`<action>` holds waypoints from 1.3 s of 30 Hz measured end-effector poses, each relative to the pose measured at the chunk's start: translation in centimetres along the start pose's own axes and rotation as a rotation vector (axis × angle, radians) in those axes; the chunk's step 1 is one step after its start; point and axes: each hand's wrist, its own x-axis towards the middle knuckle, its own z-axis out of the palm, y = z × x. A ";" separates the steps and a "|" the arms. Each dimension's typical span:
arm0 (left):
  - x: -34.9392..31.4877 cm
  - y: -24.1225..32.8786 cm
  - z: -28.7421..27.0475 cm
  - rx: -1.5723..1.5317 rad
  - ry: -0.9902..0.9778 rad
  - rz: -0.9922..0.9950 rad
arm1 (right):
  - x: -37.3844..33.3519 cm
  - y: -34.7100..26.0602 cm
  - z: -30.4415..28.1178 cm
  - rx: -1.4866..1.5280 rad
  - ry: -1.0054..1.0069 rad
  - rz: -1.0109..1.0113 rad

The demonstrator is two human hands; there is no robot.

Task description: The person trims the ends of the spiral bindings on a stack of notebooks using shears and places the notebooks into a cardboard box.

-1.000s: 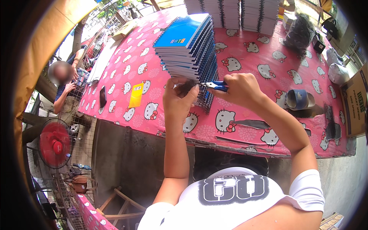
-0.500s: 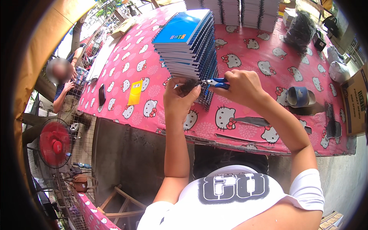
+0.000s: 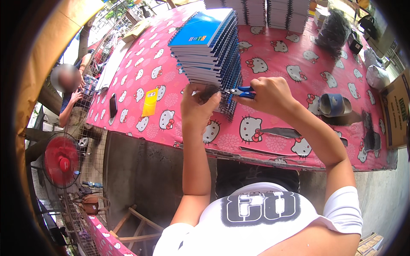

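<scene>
A tall stack of blue-covered spiral notebooks (image 3: 200,32) stands on the table, its coil bindings facing right. At the stack's near lower end, my left hand (image 3: 197,106) is closed, with a dark wiry bunch (image 3: 207,91) between thumb and fingers; its exact kind is unclear. My right hand (image 3: 273,96) grips blue-handled pliers (image 3: 244,92). Their metal jaws meet the coil edge just beside my left thumb. What lies between the jaws is too small to make out.
The table has a pink patterned cover (image 3: 273,77), torn near its front edge. A yellow notebook (image 3: 150,102) and a phone (image 3: 113,105) lie left. More spiral-book stacks (image 3: 288,15), a black plastic-wrapped bundle (image 3: 334,32), a blue slipper (image 3: 332,105) and a cardboard box (image 3: 395,111) are around. Another person (image 3: 70,94) sits at far left.
Both hands and the pliers stay at nearly the same spot on the coil edge. The right hand has shifted very slightly; the view has moved a little.
</scene>
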 end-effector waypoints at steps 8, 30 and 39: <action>-0.2 -1.4 0.8 -0.018 0.002 0.139 | 0.0 0.8 1.2 -0.052 0.289 -0.190; -0.8 -1.7 -0.4 -0.009 0.035 -0.071 | -1.6 1.8 2.4 -0.052 0.209 -0.131; -0.7 -3.1 0.0 0.026 0.075 -0.023 | -1.0 0.4 2.4 0.038 -0.132 0.003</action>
